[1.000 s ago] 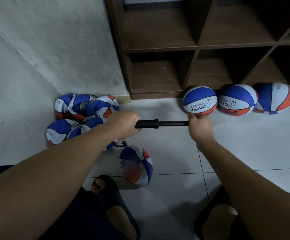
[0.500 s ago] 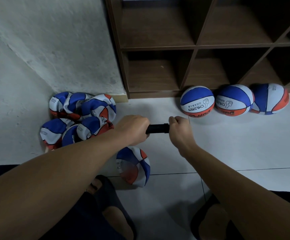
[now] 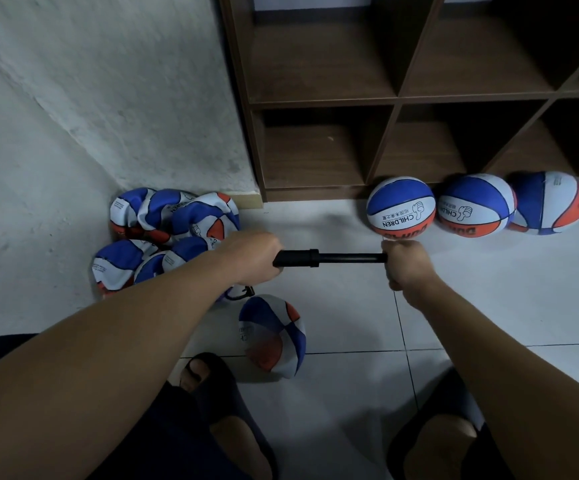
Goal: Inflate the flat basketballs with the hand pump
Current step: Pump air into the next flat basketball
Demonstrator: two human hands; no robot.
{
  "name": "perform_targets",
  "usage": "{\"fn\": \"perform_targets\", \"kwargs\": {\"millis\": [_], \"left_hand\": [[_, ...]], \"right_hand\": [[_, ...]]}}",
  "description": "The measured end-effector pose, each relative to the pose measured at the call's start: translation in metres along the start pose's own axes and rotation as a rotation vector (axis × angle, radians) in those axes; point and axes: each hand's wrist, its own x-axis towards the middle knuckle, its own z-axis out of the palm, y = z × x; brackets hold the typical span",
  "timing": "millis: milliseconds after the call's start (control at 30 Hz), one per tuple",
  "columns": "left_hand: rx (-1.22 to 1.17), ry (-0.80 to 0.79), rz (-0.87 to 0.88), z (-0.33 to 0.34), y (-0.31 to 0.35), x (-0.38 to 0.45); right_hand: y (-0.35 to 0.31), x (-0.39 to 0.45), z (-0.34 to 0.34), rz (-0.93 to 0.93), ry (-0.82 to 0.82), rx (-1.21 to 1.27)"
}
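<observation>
I hold a black hand pump point(image 3: 302, 258) level above the floor. My left hand point(image 3: 251, 259) grips its barrel. My right hand point(image 3: 406, 265) grips the handle, and the thin rod is drawn out between them. A short black hose point(image 3: 243, 294) hangs below my left hand toward a half-flat blue, white and orange basketball point(image 3: 274, 336) on the tiles. Where the hose ends is hidden. Several flat balls point(image 3: 163, 233) lie piled in the left corner.
Three round, full basketballs point(image 3: 400, 211) point(image 3: 475, 210) point(image 3: 551, 202) line the foot of a dark wooden cubby shelf point(image 3: 395, 102). A rough white wall point(image 3: 73, 116) stands on the left. My sandalled feet point(image 3: 219, 403) point(image 3: 440, 441) rest on the white tiles point(image 3: 489, 306).
My right hand has pulled the handle out to the right again, after pushing it in close to my left hand half a second ago. My left hand has stayed in place.
</observation>
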Motion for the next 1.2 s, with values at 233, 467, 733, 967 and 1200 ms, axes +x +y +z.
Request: {"fn": "perform_targets", "kwargs": {"millis": [233,467,733,967,1200], "left_hand": [[0.15,0.134,0.056,0.001,0.026,0.001],[0.12,0.162,0.092,0.009,0.034,0.001],[0.065,0.175,0.066,-0.001,0.028,0.0],[0.075,0.153,-0.001,0.002,0.005,-0.001],[0.086,0.202,0.067,0.001,0.025,0.003]], "right_hand": [[-0.004,-0.025,0.039,-0.078,0.029,-0.039],[-0.009,-0.044,0.063,-0.135,-0.064,-0.046],[-0.022,-0.031,0.042,-0.15,-0.095,-0.063],[-0.02,-0.006,-0.003,-0.094,0.079,0.031],[-0.017,-0.038,0.048,-0.225,0.03,-0.006]]}}
